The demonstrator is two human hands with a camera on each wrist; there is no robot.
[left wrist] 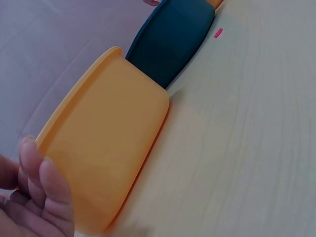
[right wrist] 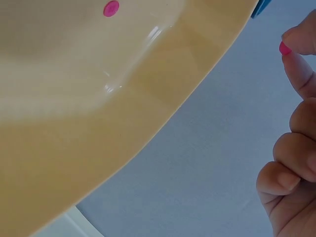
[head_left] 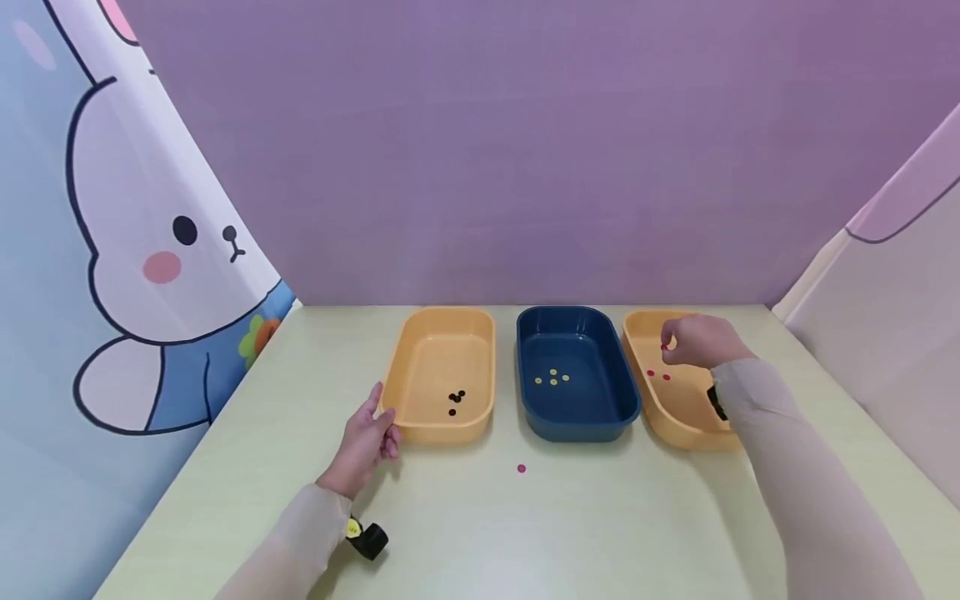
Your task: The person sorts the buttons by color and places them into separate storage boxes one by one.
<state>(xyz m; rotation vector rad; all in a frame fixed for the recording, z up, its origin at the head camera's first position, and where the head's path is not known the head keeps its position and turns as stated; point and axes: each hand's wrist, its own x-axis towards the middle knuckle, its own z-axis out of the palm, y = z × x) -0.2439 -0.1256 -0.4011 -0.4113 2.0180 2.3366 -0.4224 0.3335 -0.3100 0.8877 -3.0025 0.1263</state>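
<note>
My right hand (head_left: 701, 340) is over the right-hand orange tray (head_left: 693, 437), pinching a small pink button (right wrist: 285, 48) between thumb and forefinger. Two more pink buttons lie in that tray, one of them a pink button (right wrist: 111, 8) in the right wrist view. At the front left corner of the left-hand orange tray (head_left: 442, 432), my left hand (head_left: 363, 446) rests with its forefinger stretched along the side and the thumb by the rim. Several black buttons (head_left: 452, 412) lie inside this tray. A single pink button (head_left: 521, 468) sits on the table in front of the trays.
Between the orange trays stands a dark blue tray (head_left: 577, 432) holding several yellow buttons (head_left: 553, 382). The pale table (head_left: 570, 533) ends at a purple backdrop (head_left: 480, 167). A rabbit-print cloth (head_left: 120, 250) hangs at the left and a pale cloth at the right.
</note>
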